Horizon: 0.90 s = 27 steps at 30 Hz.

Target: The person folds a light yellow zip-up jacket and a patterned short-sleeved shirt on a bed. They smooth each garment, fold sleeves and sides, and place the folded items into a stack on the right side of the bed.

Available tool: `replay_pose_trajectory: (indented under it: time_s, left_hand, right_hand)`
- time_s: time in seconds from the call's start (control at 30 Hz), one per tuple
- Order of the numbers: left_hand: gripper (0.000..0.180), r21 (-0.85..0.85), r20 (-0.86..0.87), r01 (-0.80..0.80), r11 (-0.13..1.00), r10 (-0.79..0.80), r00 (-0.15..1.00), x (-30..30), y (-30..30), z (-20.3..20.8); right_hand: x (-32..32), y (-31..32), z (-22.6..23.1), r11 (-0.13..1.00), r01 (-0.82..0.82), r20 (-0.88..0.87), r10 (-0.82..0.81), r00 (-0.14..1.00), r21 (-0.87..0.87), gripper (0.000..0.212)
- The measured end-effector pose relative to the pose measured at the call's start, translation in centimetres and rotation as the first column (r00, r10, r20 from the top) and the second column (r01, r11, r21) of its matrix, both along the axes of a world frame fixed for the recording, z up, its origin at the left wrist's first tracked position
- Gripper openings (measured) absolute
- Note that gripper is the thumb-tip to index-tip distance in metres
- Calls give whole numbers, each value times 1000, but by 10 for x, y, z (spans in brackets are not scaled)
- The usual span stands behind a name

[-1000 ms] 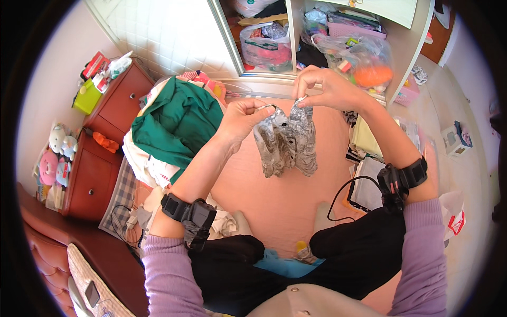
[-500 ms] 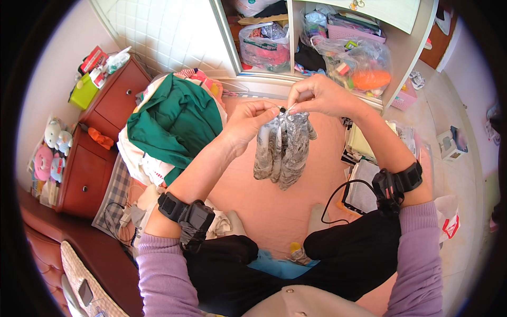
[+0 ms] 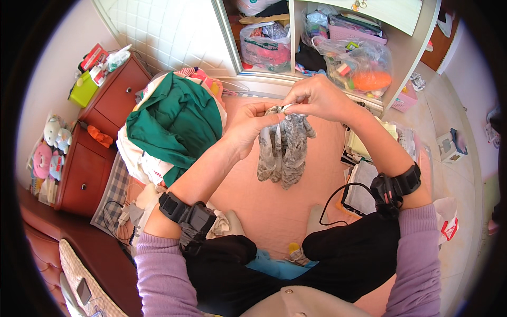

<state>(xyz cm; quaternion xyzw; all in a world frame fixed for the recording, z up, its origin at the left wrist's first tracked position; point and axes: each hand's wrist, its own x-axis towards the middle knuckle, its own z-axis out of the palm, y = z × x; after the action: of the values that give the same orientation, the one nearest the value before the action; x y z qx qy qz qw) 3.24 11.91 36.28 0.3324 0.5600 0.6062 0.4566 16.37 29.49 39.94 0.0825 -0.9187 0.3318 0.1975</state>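
Note:
A mottled grey, crumpled piece of fabric (image 3: 283, 153) hangs in long folds in front of me, above the pink sheet. Its exact kind does not show. My left hand (image 3: 251, 127) pinches the gathered top edge between thumb and fingers. Close beside it, my right hand (image 3: 319, 98) is closed on the same top edge, with a small whitish bit at its fingertips. Both hands are held up nearly touching, and the fingers hide part of what they grip.
A green garment (image 3: 177, 127) lies on a clothes heap to the left, by a red-brown drawer cabinet (image 3: 84, 174). Folded cloths and papers (image 3: 364, 177) are at the right. An open cupboard (image 3: 292, 42) with filled plastic bags stands ahead. My crossed legs (image 3: 343, 253) border the pink sheet (image 3: 237, 185).
The black bead-like piece that showed between my fingertips is now hidden. My right fingers have shifted slightly left and curled in more, and the fabric's top is bunched closer.

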Motion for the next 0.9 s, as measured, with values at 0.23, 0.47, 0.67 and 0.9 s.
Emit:
replay_pose_trajectory:
  time_s: [0.23, 0.47, 0.67, 0.9]
  left_hand:
    - [22, 1, 16, -42, 999, 42, 999, 4, 4, -7]
    - [22, -6, 169, -6, 1000, 7, 986, 0, 5, -13]
    - [25, -20, 115, 11, 1000, -8, 993, -1, 3, -18]
    - [29, -33, 137, 31, 999, -26, 990, -8, 5, -23]
  right_hand:
    - [-3, 1, -1, 992, -29, -42, 34, 999, 122, 13]
    - [-1, 0, -1, 993, -28, -5, 29, 1000, 113, 14]
    - [-1, 0, -3, 989, -5, 26, 1, 1000, 151, 14]
    - [-2, 0, -7, 982, -25, -35, 32, 999, 185, 12]
